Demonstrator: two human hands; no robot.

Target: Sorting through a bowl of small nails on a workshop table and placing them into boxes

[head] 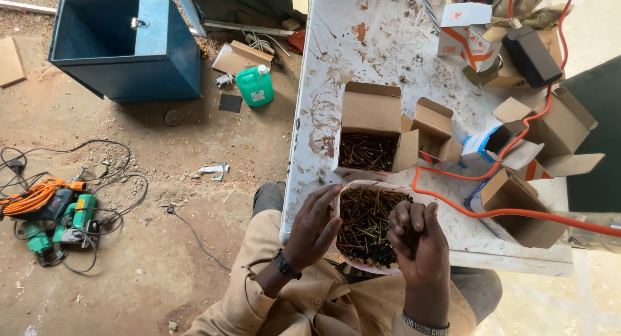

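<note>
My left hand (314, 229) lay against the left rim of a clear plastic bag of screws (365, 226), low in the middle of the frame, its fingers (323, 200) spread wide and flat along the bag's edge, a dark watch on the wrist. My right hand (417, 239) hovered over the right side of the same bag with its fingers (407, 216) curled in narrow and bunched together; whether a screw sat pinched between them I could not tell. The bag rested at the near edge of the stained white counter (362, 45), touching my lap.

Just above the bag stood an open cardboard box (370, 132) with more brass-coloured screws inside, and beside it to the right a smaller empty box (433, 126). An orange cable (498, 213) ran across the counter from right to centre, passing just beyond the bag. Further boxes lay open toward the right side.

On the dirt floor, upper left of the frame, stood a blue metal box (123, 48), with a green jug (255, 85) near it, and at the left edge a green power tool (74, 223) among tangled cords.
</note>
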